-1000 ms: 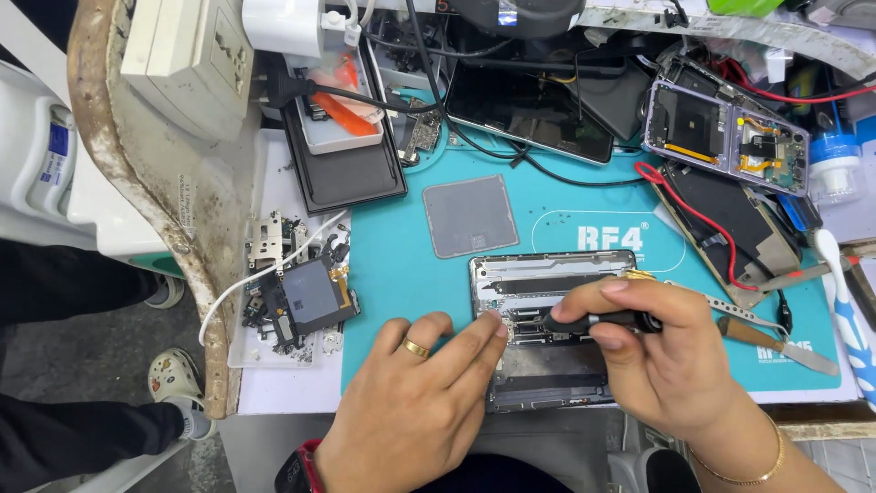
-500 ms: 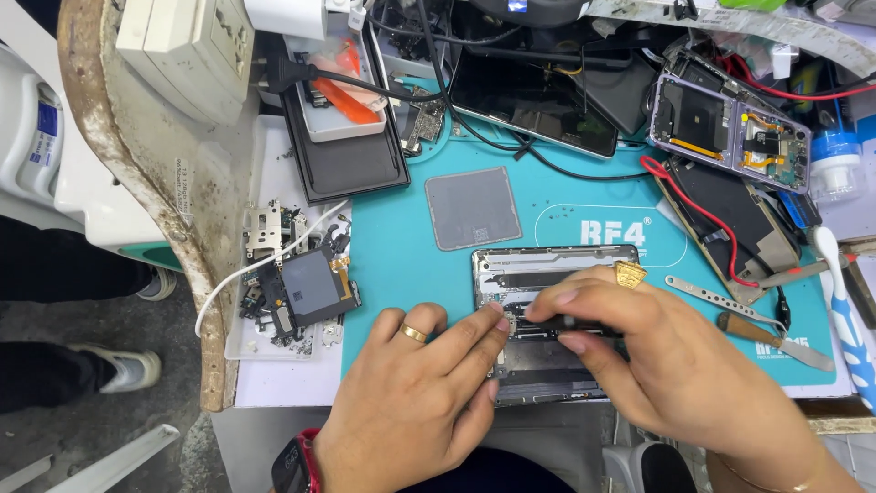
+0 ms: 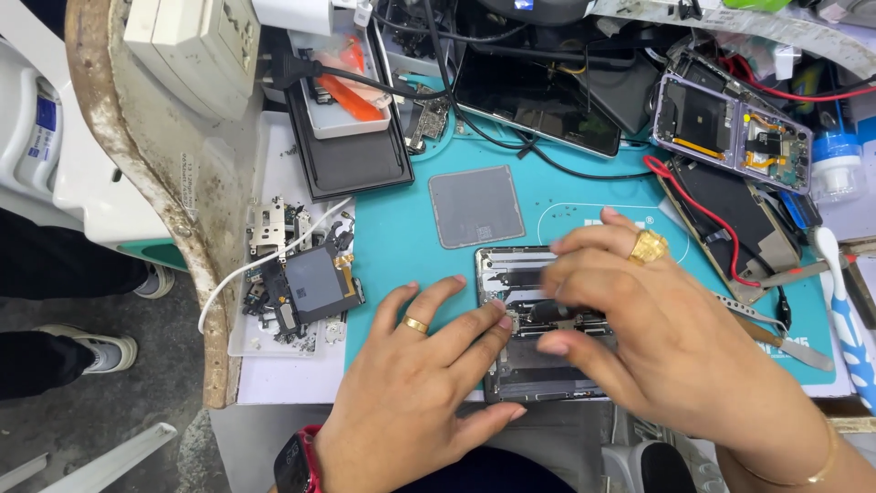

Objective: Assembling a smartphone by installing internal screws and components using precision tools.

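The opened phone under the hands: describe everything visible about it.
The opened dark rectangular phone with its back cover off lies flat, long side toward the person, on the teal work mat at the near edge. Silvery metal shields and dark inner parts show along its top; the lower part looks plain dark grey. The left hand rests fingertips on its left edge. The right hand covers its right half, pinching a small dark tool whose kind cannot be told.
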